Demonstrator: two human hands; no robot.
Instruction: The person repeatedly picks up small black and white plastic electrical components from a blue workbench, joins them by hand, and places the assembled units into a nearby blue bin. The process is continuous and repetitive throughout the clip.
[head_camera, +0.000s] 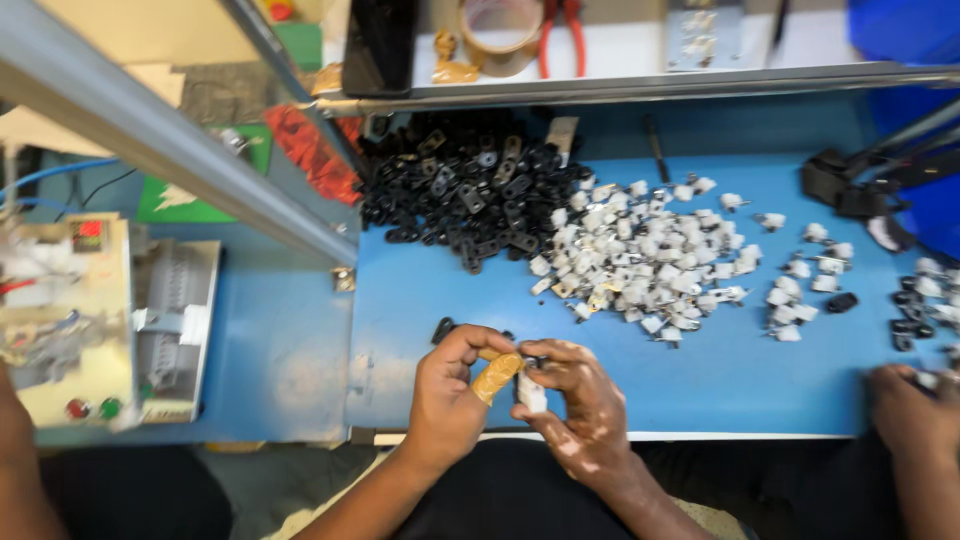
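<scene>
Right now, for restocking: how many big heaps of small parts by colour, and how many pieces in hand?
Black heap: 1
White heap: 1
White piece in the right hand: 1
Total: 3

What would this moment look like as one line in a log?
left hand: taped finger, pinching | right hand: holds small white part | behind: black parts pile, white parts pile | blue table

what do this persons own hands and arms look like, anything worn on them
Both forearms are bare, with no sleeves, gloves, watch or rings visible. The left hand has one finger wrapped in yellowish-brown tape, like a finger guard. The right hand has nothing on it.
</scene>
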